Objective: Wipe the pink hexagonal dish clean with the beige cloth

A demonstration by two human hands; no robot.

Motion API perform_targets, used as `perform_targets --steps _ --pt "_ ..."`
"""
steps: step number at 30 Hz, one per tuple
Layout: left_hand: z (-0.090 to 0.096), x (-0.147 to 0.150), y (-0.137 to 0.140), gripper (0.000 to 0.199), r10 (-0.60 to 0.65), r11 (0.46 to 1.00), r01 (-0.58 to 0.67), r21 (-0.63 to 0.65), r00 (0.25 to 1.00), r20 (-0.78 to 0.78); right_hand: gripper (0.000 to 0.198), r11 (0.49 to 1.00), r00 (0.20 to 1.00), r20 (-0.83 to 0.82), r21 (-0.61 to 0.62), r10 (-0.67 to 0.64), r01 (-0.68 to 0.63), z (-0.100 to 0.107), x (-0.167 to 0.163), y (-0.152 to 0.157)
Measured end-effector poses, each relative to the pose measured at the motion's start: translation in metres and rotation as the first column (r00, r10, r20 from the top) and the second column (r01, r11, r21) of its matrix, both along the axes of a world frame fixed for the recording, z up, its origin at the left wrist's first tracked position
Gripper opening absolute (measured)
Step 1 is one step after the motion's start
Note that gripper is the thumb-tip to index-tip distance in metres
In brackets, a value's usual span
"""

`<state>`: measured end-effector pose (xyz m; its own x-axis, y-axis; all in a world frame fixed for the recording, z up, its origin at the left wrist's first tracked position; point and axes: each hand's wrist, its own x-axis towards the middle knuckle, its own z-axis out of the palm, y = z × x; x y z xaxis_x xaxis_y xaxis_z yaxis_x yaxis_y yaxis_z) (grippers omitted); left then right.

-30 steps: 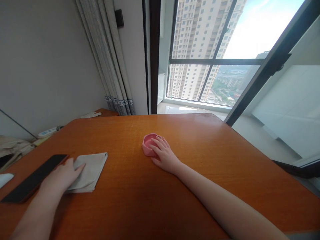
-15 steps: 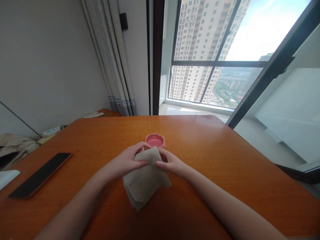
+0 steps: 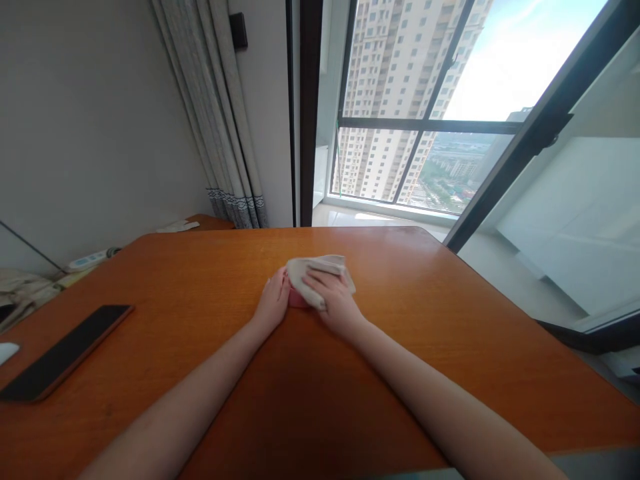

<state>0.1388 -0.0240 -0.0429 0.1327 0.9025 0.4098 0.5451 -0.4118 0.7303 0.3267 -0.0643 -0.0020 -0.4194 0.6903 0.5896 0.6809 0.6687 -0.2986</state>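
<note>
A small pink ashtray (image 3: 297,299) sits on the wooden table, mostly hidden under a light grey cloth (image 3: 327,264). My left hand (image 3: 273,299) is closed against the ashtray's left side, steadying it. From the right, my right hand (image 3: 338,301) grips the folded cloth and presses it over the top of the ashtray. Only part of the ashtray's near wall shows below the cloth; its inside is covered.
On the wooden table's (image 3: 200,287) left lies a long dark flat panel (image 3: 70,352). A white object (image 3: 7,351) is cut off by the left frame edge. A power strip (image 3: 90,260) and crumpled fabric (image 3: 25,293) lie beyond the left edge. A curtain (image 3: 220,133) hangs behind.
The cloth was held between both hands in front of the ashtray; now my right hand has it over the ashtray. My left hand has let go of the cloth and moved to the ashtray's side.
</note>
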Motion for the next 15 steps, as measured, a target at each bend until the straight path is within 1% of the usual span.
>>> perform_targets --steps 1,2,3,5,9,11,13,15 --pt "-0.002 0.0 0.001 0.044 -0.008 0.999 0.009 -0.038 1.0 0.024 0.051 0.998 0.995 0.086 -0.031 0.058 -0.056 -0.005 -0.006 0.001" --pt "-0.003 -0.001 0.002 0.044 -0.01 0.998 0.013 -0.067 0.999 0.042 0.051 0.996 0.987 0.141 -0.054 0.083 -0.076 -0.01 -0.011 0.002" --pt "-0.004 -0.001 0.003 0.045 -0.007 0.996 0.012 -0.083 0.998 0.055 0.048 0.996 0.983 0.171 -0.064 0.071 -0.061 -0.012 -0.015 0.003" --pt "-0.005 -0.002 0.003 0.045 -0.001 0.996 0.008 -0.087 0.997 0.071 0.041 0.998 0.979 0.203 -0.056 0.0 0.012 -0.014 -0.021 0.004" --pt "-0.006 -0.003 0.004 0.045 -0.023 0.997 0.031 -0.071 0.994 0.107 0.03 0.994 0.953 0.289 -0.035 -0.091 0.106 -0.008 -0.022 0.006" --pt "-0.005 -0.004 0.005 0.045 -0.031 0.996 0.044 -0.08 0.988 0.152 0.024 0.993 0.936 0.336 -0.019 -0.106 0.119 -0.005 -0.02 0.011" --pt "-0.002 -0.004 0.006 0.045 -0.04 0.99 0.068 -0.12 0.974 0.222 0.018 0.998 0.917 0.396 0.004 -0.056 0.059 -0.002 -0.018 0.017" --pt "0.003 -0.002 0.005 0.05 -0.039 0.98 0.102 -0.17 0.94 0.338 0.008 0.998 0.894 0.449 0.053 -0.002 -0.024 -0.001 -0.016 0.021"
